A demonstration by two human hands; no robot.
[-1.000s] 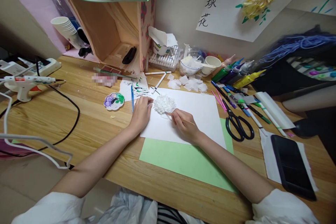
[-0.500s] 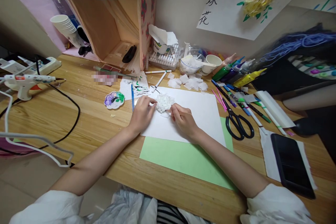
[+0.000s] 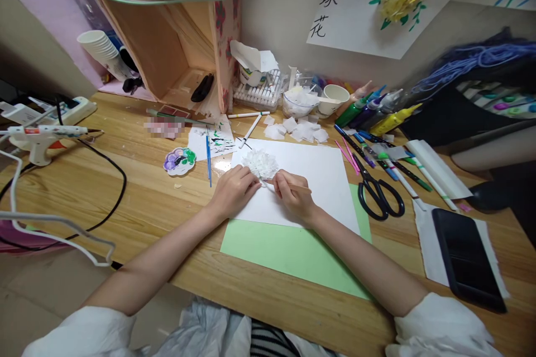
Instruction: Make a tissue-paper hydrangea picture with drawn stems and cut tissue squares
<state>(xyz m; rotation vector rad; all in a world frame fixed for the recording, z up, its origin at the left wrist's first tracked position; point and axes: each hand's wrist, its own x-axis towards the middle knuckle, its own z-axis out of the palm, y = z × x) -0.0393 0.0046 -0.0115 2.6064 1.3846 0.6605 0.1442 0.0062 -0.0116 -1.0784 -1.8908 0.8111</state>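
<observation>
1. White paper flower (image 3: 260, 163) lay at the upper left of the white sheet (image 3: 329, 178), full and rounded, its layering apparently well advanced.
2. The right hand (image 3: 295, 198) had its fingers closed in a pinch on a thin wooden stick (image 3: 304, 189), its tip at the flower's lower edge.
3. The left hand (image 3: 234, 192) reached that same edge, fingertips close together; whether they pinched a scrap of paper, I couldn't quite tell.
4. No colour showed on the petals, and the sheet around them looked mostly bare.
5. Loose paper pieces (image 3: 307, 131) lay unused beyond the sheet; a paint palette (image 3: 180, 160) and blue brushes (image 3: 209, 159) rested on the desk (image 3: 196, 251).
</observation>
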